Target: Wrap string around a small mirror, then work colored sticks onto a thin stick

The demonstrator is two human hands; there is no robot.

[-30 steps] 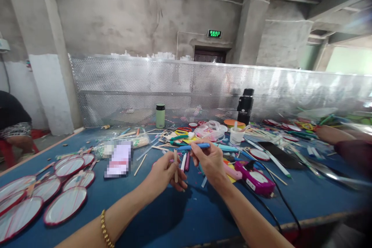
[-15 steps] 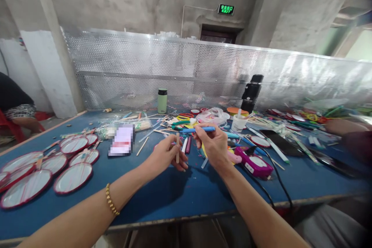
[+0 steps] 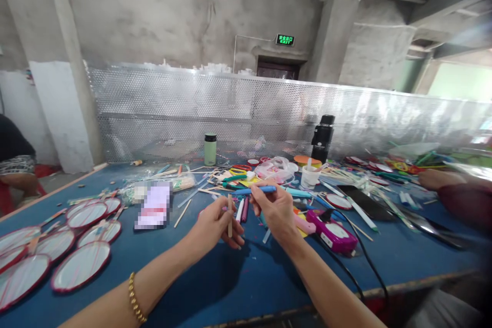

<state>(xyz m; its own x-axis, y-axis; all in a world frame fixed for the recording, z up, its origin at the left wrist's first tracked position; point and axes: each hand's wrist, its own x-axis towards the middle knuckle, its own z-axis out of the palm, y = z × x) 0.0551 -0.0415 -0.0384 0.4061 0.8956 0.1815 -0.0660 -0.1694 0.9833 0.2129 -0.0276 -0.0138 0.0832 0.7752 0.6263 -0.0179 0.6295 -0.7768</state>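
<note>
Holds a wooden stick [image 3: 230, 220] upright in the pinched left hand [image 3: 214, 221], above the tabletop [image 3: 203, 292]; grips a blue pen-like tool [image 3: 267, 189], nearly level, in the closed right hand [image 3: 274, 210]. Has a purple device [image 3: 336, 237] to that hand's right.

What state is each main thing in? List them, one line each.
left hand: closed on the wooden stick
wooden stick: held roughly upright
right hand: closed on the blue pen-like tool
blue pen-like tool: held roughly level
green bottle: standing, lid on
black flask: standing, top on
left phone: screen lit, content blurred
right phone: screen dark
white cup: open, something pale sticking out
red-rimmed discs: lying down, some overlapping
exit sign: lit
</note>
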